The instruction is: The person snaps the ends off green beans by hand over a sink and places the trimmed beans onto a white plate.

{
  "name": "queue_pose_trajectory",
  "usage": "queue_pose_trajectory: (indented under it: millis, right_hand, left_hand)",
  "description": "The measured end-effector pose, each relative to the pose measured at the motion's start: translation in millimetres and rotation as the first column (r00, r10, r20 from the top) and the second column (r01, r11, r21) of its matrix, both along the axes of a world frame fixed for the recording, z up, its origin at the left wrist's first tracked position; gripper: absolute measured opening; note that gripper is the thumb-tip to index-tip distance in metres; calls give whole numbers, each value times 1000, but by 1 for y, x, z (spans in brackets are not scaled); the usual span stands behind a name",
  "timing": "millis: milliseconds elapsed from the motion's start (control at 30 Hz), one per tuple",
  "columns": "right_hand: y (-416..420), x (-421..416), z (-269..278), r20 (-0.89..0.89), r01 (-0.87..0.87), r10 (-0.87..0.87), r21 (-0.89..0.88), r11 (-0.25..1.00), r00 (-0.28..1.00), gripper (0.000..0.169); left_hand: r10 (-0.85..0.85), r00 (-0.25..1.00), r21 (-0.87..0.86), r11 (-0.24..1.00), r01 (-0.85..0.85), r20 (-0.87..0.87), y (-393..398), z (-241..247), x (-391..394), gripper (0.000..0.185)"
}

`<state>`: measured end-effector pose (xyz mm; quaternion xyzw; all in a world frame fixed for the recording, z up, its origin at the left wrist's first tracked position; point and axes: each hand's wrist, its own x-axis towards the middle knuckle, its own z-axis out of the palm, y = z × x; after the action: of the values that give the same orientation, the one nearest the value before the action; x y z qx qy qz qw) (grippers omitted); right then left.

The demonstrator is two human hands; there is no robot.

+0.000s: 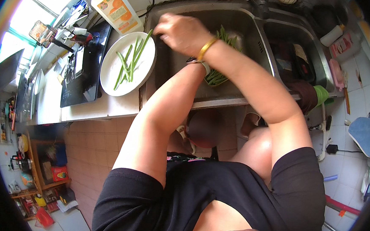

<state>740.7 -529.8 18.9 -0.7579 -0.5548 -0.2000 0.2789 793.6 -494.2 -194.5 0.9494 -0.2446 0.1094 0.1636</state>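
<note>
My right hand [182,32], blurred and wearing a gold bangle, is over the left rim of the large sink basin. Its fingertips are beside the upper end of a green bean [142,49] on a white plate [111,76]; whether they grip it is unclear. Several long green beans lie on that plate. My left arm reaches into the basin, and its hand is almost wholly hidden under my right wrist and forearm. More green beans [217,77] lie in the basin near it, some in what looks like a container, partly covered by my right forearm.
Left of the plate is a black cooktop [91,87] on the counter. A large white jug [116,9] with an orange label stands behind the plate. The smaller basin [280,35] at right holds dark items. A brown cloth [302,92] hangs over the sink's front edge.
</note>
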Motion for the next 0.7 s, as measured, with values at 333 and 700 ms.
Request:
queue_pose_trajectory:
  millis: [333, 700]
  right_hand:
    - [-129, 128, -103, -152, 296, -704, -831, 472, 694, 27]
    - [-144, 125, -55, -652, 116, -428, -465, 878, 626, 32]
  left_hand:
    - [139, 830, 10, 987, -159, -541, -18, 79, -20, 47]
    - [146, 920, -324, 906, -271, -362, -17, 86, -17, 37]
